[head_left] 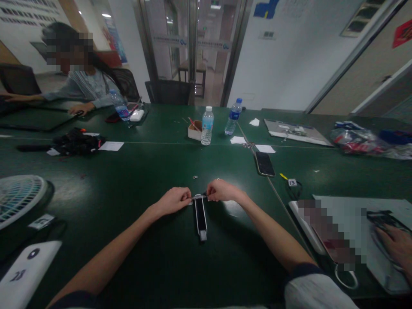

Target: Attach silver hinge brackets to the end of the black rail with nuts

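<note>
Pale sleeve with a dark cuff (317, 285) is filling the lower right edge of the head camera's view, as a person's two bare forearms are stretching across a dark green table (154, 266). Left hand (176, 199) and right hand (222, 191) are meeting near the middle, almost knuckle to knuckle. Between them a slim black strip (201, 216) with pale edging is lying lengthwise, its near end pointing toward the person. Fingers of the left hand are pinching narrowly at the left side of its far end; the right hand, fingertips drawn together, is gripping the opposite side. Finer details at the fingertips are too small to tell.

Two tiny rings (195, 177) are lying just beyond the hands. Farther off, a clear bottle (207, 128) is standing beside a small box (194, 130), with a blue-capped bottle (234, 116) rising behind to the right. A dark phone (264, 164) is resting right of the hands, and a tag marked 13 (292, 183) is lying nearer the right side. At left, a white case (30, 274) and a round fan (21, 195) are crowding the edge.

Across the table, a co-worker (86, 83) is sitting with one hand on a mouse (77, 113); another person's hand (396, 244) is showing at far right.
</note>
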The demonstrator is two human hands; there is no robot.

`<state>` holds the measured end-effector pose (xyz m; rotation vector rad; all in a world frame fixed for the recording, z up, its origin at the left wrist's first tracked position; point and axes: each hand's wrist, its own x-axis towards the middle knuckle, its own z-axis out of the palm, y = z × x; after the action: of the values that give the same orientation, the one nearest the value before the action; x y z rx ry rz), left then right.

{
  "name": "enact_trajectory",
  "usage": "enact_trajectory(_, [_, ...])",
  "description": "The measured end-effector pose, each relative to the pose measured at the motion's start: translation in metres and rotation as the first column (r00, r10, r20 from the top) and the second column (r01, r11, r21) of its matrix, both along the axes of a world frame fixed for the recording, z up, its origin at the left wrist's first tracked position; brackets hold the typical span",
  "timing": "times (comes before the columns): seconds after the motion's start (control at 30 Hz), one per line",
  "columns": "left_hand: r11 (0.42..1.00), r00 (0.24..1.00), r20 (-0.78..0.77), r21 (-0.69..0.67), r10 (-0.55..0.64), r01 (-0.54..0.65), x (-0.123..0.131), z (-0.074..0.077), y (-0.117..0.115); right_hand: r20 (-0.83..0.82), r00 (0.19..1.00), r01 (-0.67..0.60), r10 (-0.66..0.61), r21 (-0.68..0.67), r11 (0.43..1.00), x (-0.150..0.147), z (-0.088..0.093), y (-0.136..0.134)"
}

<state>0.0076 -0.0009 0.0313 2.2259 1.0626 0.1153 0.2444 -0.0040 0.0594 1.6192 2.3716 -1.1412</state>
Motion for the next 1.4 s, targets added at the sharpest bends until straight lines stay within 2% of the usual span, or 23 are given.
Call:
enact_trajectory(0.27, [0.999, 0.997, 0.074, -0.036, 0.034, -0.032, 0.006, 0.002, -0.005, -0.031, 0.992, -0.116, 0.120, 0.127, 0.985, 0.003, -0.009, 0.006])
enact_trajectory(0.47, [0.999, 0.997, 0.068, -0.012, 0.032, -0.031, 0.009, 0.004, -0.008, -0.081, 0.981, -0.170, 0.178, 0.097, 0.981, 0.017, -0.003, 0.012])
enact_trajectory(0.57, [1.000, 0.997, 0.076, -0.005, 0.031, -0.031, 0.008, 0.004, -0.007, -0.054, 0.995, -0.077, 0.086, 0.163, 0.984, 0.033, 0.005, 0.017])
enact_trajectory(0.7, [0.998, 0.995, 0.078, -0.010, 0.065, -0.065, 0.006, 0.004, -0.003, 0.072, 0.994, 0.061, -0.087, 0.300, 0.952, 0.054, 0.012, 0.023])
enact_trajectory(0.83, [0.992, 0.991, 0.080, 0.047, 0.110, -0.114, 0.004, 0.002, 0.005, 0.175, 0.977, 0.058, -0.122, 0.331, 0.942, 0.059, 0.007, 0.027])
enact_trajectory(0.97, [0.969, 0.980, 0.090, 0.156, 0.180, -0.193, 0.008, -0.001, 0.018, 0.223, 0.965, 0.050, -0.140, 0.366, 0.929, 0.050, -0.008, 0.035])
enact_trajectory(1.13, [0.940, 0.980, 0.046, 0.278, 0.193, -0.199, 0.021, -0.012, 0.028, 0.226, 0.968, 0.025, -0.110, 0.349, 0.937, 0.042, -0.023, 0.041])
enact_trajectory(1.27, [0.905, 0.983, -0.044, 0.400, 0.179, -0.146, 0.027, -0.025, 0.031, 0.215, 0.973, 0.011, -0.087, 0.332, 0.943, 0.041, -0.022, 0.040])
enact_trajectory(1.4, [0.900, 0.983, -0.029, 0.407, 0.181, -0.154, 0.026, -0.027, 0.030, 0.143, 0.990, -0.031, -0.012, 0.295, 0.955, 0.039, -0.017, 0.033])
